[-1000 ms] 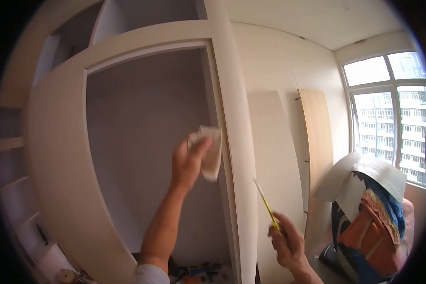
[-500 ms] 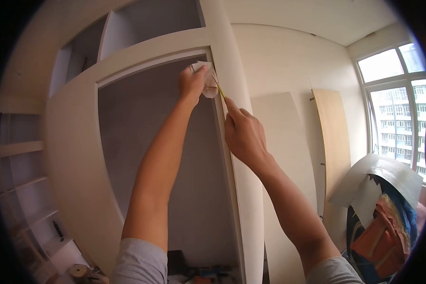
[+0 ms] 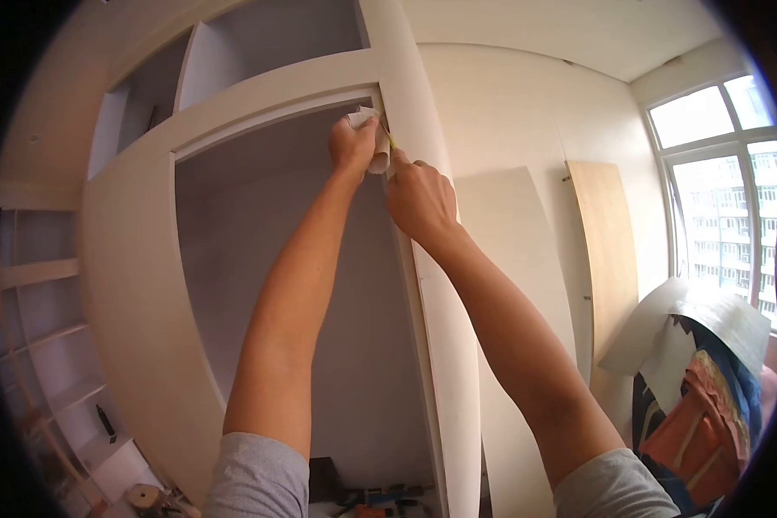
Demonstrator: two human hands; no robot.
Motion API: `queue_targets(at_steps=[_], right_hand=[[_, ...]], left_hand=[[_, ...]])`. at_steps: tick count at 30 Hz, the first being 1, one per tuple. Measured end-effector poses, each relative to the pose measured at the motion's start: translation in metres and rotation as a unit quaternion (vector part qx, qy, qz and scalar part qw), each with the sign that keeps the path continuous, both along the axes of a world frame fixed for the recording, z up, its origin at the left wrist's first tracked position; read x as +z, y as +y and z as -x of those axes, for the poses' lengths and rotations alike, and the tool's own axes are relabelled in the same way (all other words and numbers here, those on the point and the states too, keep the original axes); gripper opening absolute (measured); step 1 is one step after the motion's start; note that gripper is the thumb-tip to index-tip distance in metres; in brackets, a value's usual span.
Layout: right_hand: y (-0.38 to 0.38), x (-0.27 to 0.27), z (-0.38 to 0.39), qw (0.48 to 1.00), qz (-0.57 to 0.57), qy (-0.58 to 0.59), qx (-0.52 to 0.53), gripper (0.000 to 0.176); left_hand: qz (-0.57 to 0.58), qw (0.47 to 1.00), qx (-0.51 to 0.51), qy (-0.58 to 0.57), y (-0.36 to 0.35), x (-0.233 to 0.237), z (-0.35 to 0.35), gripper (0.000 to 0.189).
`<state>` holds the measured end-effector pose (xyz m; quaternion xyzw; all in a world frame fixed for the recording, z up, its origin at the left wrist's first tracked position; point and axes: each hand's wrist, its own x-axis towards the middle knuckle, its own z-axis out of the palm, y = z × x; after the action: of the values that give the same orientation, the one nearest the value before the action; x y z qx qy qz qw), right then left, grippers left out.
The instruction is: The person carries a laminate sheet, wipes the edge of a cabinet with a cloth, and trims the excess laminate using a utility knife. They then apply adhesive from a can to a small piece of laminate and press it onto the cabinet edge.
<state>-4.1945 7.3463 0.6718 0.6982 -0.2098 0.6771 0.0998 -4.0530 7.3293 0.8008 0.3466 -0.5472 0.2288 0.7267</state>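
At the top right corner of the cabinet opening, my left hand (image 3: 351, 147) pinches a crumpled, curling strip of off-white sheet (image 3: 380, 159). Part of this strip hangs below the fingers, against the inner edge of the frame. My right hand (image 3: 421, 200) is closed around a slim yellow utility knife (image 3: 392, 140), most of it hidden in the fist. Its thin tip points up and left, close to the strip and the frame edge; whether it touches cannot be made out. The pale cabinet frame (image 3: 276, 93) surrounds a grey recess.
Upper compartments (image 3: 272, 43) sit above the opening. Shelves (image 3: 76, 395) stand at left. A wooden board (image 3: 606, 259) leans on the right wall beside a window (image 3: 716, 207). Sheets and a reddish bag (image 3: 698, 432) are piled lower right. Tools (image 3: 380, 499) lie at the recess bottom.
My right hand has moved up and left with the knife, nearer to my left hand. My left hand keeps its hold on the strip, almost in the same place.
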Motion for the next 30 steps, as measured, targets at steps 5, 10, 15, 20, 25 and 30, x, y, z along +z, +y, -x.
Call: queue_targets(at_steps=[5, 10, 15, 20, 25, 30], right_hand=[[0.002, 0.005, -0.006, 0.999, -0.014, 0.003, -0.039, 0.048], [0.007, 0.003, -0.008, 0.998, -0.019, -0.003, -0.056, 0.049], [0.01, 0.016, -0.011, 0.997, -0.018, -0.005, -0.074, 0.047], [0.016, 0.049, -0.014, 0.997, 0.002, -0.006, -0.079, 0.036], [0.013, 0.038, -0.014, 0.998, -0.007, -0.003, -0.07, 0.038], [0.021, -0.008, -0.018, 0.993, -0.093, 0.013, -0.066, 0.04]], left_hand=[[-0.002, 1.0, 0.004, -0.03, 0.002, -0.004, -0.002, 0.033], [0.007, 0.999, -0.022, -0.047, -0.001, 0.001, -0.004, 0.033], [0.015, 0.999, -0.034, -0.028, -0.006, 0.012, -0.004, 0.035], [0.036, 0.999, -0.019, -0.028, -0.007, 0.038, 0.0, 0.039], [0.043, 0.998, 0.029, -0.027, -0.016, 0.037, -0.008, 0.037], [0.097, 0.99, 0.03, -0.095, -0.012, -0.022, -0.012, 0.034]])
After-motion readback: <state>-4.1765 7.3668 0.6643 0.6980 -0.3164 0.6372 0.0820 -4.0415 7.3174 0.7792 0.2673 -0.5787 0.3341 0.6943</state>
